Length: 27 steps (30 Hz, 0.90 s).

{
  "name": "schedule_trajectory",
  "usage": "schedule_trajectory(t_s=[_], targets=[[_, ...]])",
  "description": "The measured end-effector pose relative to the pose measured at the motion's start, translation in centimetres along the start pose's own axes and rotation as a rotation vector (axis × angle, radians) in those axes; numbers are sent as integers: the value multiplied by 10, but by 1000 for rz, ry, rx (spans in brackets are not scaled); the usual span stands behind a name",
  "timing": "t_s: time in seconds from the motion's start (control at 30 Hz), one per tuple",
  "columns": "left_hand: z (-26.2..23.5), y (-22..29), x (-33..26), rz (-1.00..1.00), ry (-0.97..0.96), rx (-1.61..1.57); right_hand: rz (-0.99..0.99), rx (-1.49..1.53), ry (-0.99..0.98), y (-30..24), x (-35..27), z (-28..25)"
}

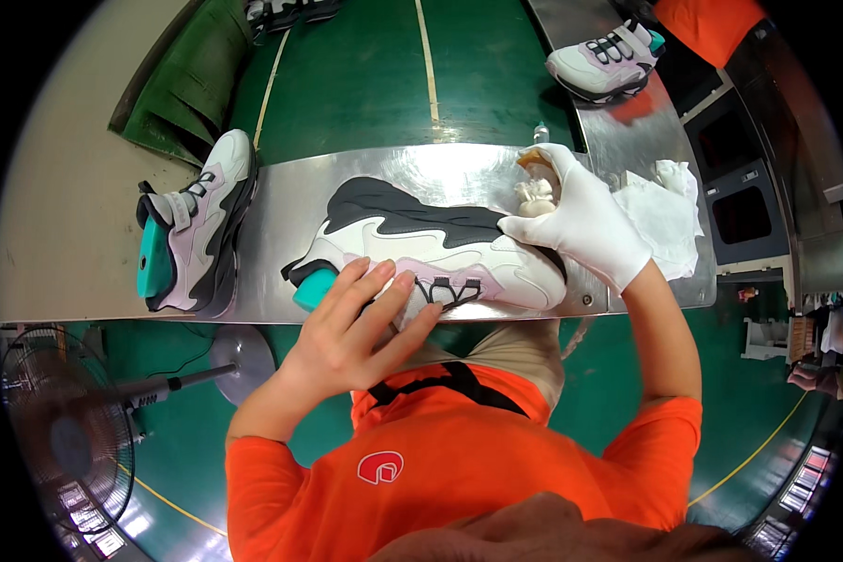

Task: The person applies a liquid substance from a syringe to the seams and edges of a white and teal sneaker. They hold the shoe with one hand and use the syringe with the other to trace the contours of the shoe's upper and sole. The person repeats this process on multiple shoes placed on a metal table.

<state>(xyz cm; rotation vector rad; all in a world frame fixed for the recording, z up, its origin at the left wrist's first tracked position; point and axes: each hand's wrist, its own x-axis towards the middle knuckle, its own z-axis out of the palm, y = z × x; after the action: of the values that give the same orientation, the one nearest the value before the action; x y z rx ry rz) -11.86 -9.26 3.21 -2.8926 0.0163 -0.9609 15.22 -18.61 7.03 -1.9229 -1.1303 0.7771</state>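
Observation:
A white and lilac sneaker (440,248) with a black sole lies on its side on the metal bench, its sole edge facing away from me. A teal insert (315,289) shows at its heel opening. My bare left hand (347,328) grips the shoe around the collar and laces, fingers curved over its upper. My right hand (581,215), in a white glove, curls beside the toe, its thumb touching the sole edge. Between its thumb and fingers are a crumpled off-white wad (535,198) and something tan, partly hidden by the fingers.
Another sneaker (201,225) stands at the bench's left end, and a third (609,64) sits at the far right. White cloths (663,220) lie right of my glove. A small clear bottle tip (540,133) shows beyond it. A fan (70,440) stands at lower left.

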Motion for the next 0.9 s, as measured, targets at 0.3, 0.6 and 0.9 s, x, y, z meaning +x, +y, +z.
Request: schedule_trajectory(t_s=[0.3, 0.6, 0.9], targets=[[4, 3, 2, 0, 12, 35, -53, 29, 232, 27, -63, -36], [1, 6, 7, -4, -38, 37, 254, 200, 454, 99, -156, -24], [1, 5, 19, -40, -48, 18, 122, 597, 354, 96, -180, -9]])
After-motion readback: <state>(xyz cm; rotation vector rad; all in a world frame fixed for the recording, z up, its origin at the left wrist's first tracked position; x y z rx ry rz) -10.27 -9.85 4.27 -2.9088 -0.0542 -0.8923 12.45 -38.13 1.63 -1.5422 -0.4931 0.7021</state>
